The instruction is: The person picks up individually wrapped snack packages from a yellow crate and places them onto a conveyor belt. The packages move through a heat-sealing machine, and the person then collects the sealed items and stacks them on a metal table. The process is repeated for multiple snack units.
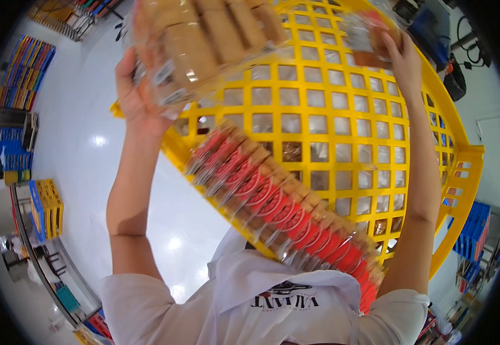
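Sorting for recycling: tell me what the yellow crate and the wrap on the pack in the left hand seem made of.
Crate: looks like moulded rigid plastic, glossy yellow; the even lattice of square holes and the solid colour suggest it. Wrap on the pack in the left hand: apparently thin clear plastic film; the tan pieces show through it, and it crinkles with bright glints. The exact plastic type cannot be told.

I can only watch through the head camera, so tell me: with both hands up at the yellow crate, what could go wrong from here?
1. The left hand grips the clear plastic pack of brown baked slices only by one end, so it may sag or slip.
2. The long row of red-banded clear packs lies tilted along the near rim of the yellow plastic lattice crate and could slide out toward the person.
3. The right hand holds a smaller clear pack at full stretch, likely a weak grip.
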A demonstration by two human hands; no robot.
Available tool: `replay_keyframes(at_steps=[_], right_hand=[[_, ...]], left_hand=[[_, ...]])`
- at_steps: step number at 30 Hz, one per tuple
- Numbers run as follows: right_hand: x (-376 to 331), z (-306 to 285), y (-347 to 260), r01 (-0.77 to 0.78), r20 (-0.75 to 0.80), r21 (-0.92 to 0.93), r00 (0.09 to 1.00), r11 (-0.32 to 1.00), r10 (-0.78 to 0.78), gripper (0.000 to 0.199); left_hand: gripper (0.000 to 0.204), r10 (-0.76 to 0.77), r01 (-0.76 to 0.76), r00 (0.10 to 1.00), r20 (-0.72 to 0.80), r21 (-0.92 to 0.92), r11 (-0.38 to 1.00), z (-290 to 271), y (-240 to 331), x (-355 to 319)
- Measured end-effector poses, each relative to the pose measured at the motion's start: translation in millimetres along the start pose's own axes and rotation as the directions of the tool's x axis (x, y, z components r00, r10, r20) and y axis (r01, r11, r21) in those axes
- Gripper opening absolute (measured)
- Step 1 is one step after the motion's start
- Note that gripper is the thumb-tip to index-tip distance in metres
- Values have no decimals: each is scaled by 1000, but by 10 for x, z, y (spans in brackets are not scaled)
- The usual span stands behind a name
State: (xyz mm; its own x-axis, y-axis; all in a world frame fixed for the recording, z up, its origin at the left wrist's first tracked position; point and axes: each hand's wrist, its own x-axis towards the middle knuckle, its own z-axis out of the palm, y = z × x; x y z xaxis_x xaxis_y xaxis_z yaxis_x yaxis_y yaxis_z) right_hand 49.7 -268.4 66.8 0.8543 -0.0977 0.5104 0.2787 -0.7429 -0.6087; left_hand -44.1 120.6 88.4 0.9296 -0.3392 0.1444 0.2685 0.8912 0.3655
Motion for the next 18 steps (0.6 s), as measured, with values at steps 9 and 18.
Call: replay_keyframes(at_steps=[9, 18], right_hand=[[-246, 1204, -2054, -561, 699, 701, 663, 440, -268, 50], [-501, 1706, -1867, -703, 818, 550, 344, 451, -461, 57]], left_hand=[[45, 143, -75, 970, -197, 314, 946, 74, 94, -290], [107, 474, -26, 825, 307, 860, -510, -533, -222, -702]])
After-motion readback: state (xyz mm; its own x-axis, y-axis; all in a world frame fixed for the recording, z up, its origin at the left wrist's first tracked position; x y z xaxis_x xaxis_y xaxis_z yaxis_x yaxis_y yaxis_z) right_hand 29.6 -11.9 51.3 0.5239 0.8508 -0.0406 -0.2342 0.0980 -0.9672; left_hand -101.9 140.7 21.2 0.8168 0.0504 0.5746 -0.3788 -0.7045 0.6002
